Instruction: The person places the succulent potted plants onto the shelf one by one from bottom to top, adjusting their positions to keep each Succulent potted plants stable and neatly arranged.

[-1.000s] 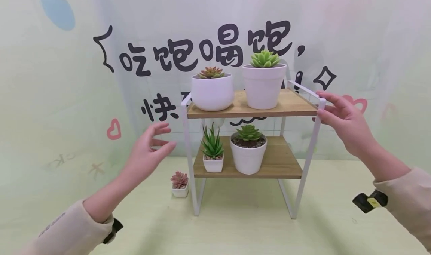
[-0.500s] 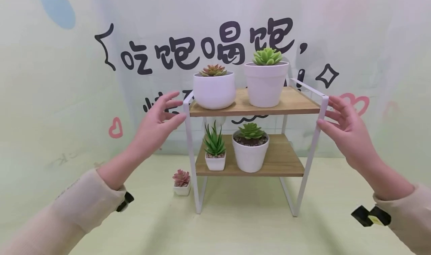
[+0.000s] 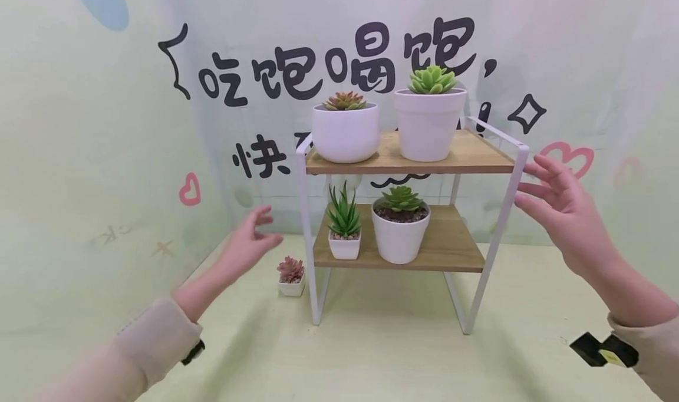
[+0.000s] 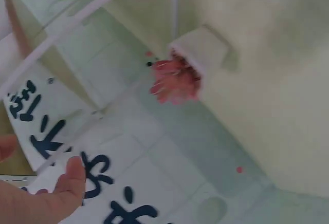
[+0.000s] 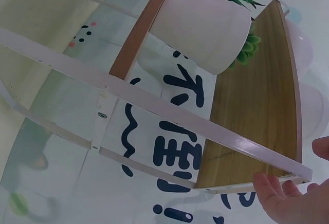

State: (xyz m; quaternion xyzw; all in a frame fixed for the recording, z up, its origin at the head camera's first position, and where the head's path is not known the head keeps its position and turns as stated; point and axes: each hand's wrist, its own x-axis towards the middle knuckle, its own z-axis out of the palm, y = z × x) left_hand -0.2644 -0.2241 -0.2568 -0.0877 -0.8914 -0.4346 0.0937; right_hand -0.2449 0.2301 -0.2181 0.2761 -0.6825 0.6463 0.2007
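Observation:
A two-tier plant stand (image 3: 408, 169) with wooden shelves and a white metal frame stands in front of me. On its top shelf are a round white pot (image 3: 346, 135) with a reddish succulent and a taller white pot (image 3: 429, 125) with a green one. The lower shelf bears a small aloe-like plant (image 3: 345, 222) and a potted green succulent (image 3: 400, 231). My left hand (image 3: 246, 246) hovers left of the stand, fingers loosely bent and holding nothing. Beside the right post, my right hand (image 3: 570, 219) has relaxed, spread fingers; whether they touch the frame I cannot tell.
A small pink succulent (image 3: 291, 275) in a square white pot sits on the pale tabletop (image 3: 387, 355), just left of the stand's left leg. Behind everything hangs a printed backdrop (image 3: 286, 13) with large dark characters.
My left hand rose to the stand's upper left corner, then drew back down and left. My right hand's fingers have come off the upper right corner. The view has shifted slightly.

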